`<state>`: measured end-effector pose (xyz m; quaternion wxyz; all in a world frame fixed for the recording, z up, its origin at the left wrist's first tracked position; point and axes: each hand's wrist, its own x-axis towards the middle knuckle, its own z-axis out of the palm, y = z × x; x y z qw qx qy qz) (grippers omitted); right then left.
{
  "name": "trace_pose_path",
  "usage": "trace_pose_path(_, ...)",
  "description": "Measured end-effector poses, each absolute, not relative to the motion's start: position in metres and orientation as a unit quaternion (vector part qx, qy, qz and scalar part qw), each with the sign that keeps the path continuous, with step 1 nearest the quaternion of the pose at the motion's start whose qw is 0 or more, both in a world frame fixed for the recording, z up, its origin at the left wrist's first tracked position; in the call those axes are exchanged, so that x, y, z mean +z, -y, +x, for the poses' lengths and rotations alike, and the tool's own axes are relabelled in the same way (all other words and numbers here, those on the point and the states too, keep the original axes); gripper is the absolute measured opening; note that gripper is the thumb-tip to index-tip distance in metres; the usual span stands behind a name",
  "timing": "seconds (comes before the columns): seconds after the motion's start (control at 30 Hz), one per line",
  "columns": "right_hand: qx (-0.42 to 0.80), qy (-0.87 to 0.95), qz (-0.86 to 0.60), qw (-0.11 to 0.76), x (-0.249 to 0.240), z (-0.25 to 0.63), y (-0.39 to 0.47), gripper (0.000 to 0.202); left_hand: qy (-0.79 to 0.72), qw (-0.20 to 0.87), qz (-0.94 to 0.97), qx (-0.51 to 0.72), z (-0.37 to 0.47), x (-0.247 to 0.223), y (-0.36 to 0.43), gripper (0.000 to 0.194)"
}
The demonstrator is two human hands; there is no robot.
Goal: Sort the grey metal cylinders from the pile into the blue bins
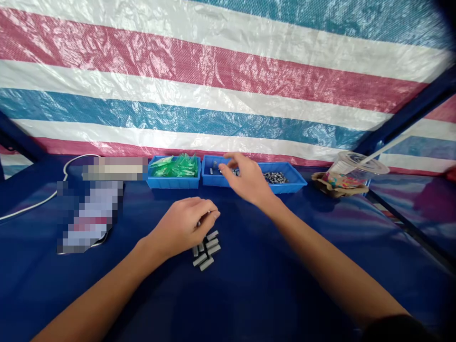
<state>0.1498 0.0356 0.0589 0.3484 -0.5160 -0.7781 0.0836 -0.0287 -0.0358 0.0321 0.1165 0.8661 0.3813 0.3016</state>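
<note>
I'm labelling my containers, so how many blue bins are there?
3: the left bin with green packets, the middle bin partly behind the right hand, and the right bin with small metallic pieces.

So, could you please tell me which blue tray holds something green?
The leftmost tray: it holds green plastic pieces, while the middle tray, under the right hand, and the rightmost tray hold small grey parts.

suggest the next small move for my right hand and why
Probably lower the right hand a little and pinch one of the small pieces in the middle blue bin: the hand is over that bin, thumb and forefinger parted, with pieces close by.
</note>
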Motion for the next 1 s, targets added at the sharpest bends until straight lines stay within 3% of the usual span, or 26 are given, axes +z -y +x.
trace_pose_path(0.13,0.122,0.873,-0.391,0.263,0.032,0.156,0.003,0.020,-0.481,0.102,0.824,0.282,-0.051,0.041,0.025,0.020)
trace_pose_path(0.23,0.124,0.912,-0.334,0.203,0.012,0.162,0.025,0.024,-0.532,0.079,0.812,0.227,-0.062,0.035,0.016,0.027)
trace_pose_path(0.43,0.059,0.946,-0.257,0.188,0.000,0.162,0.032,0.032,-0.498,0.091,0.847,0.163,-0.051,0.006,0.018,0.037)
trace_pose_path(0.6,0.057,0.950,-0.271,0.144,0.003,0.158,0.035,0.025,-0.484,0.081,0.854,0.174,-0.037,-0.005,0.024,0.040)
trace_pose_path(1.0,0.052,0.935,-0.288,0.199,-0.003,0.146,0.042,0.020,-0.476,0.156,0.834,0.232,-0.030,-0.005,0.025,0.042)
